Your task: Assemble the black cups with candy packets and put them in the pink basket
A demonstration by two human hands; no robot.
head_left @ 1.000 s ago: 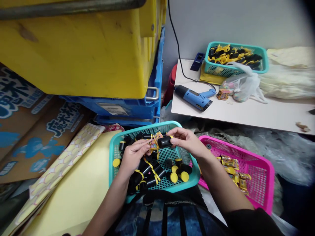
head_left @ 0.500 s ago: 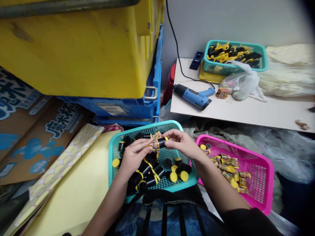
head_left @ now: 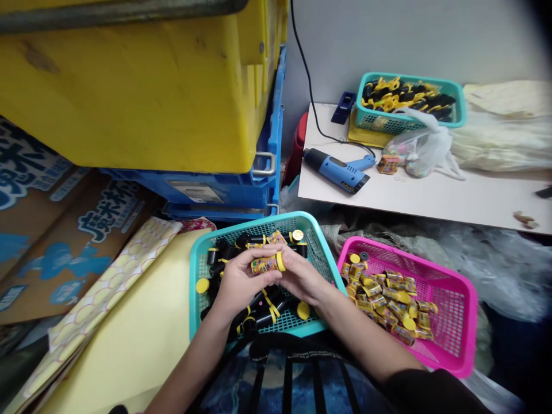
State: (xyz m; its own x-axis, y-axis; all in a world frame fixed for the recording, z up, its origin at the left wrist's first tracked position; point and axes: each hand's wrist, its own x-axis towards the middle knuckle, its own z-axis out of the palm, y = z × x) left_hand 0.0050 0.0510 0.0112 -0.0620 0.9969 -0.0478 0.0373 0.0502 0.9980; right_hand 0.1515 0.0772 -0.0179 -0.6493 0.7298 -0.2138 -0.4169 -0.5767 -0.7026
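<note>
Between both hands, over the teal basket [head_left: 192, 313], lies a small tube [head_left: 264, 264] with a colourful printed wrapper and a yellow cap. My left hand [head_left: 239, 284] is closed round its wrapped body, thumb along the near side. At the capped end, the fingers of my right hand [head_left: 302, 279] are closed on the tube. Below them the basket holds many black tubes [head_left: 269, 319] with yellow bands and caps. A loose printed wrapper [head_left: 276, 237] lies on top of these, just beyond my hands.
A pink basket [head_left: 468, 328] of wrapped tubes [head_left: 383, 305] stands at the right. On the white table [head_left: 431, 198] are a blue heat gun [head_left: 338, 171], a plastic bag [head_left: 431, 146] and another teal basket [head_left: 461, 109]. Stacked yellow [head_left: 150, 103] and blue [head_left: 241, 192] crates rise at the left.
The tube's black body was bare near the cap; now the printed wrapper covers it up to the cap. My right hand has moved down and closer to my left.
</note>
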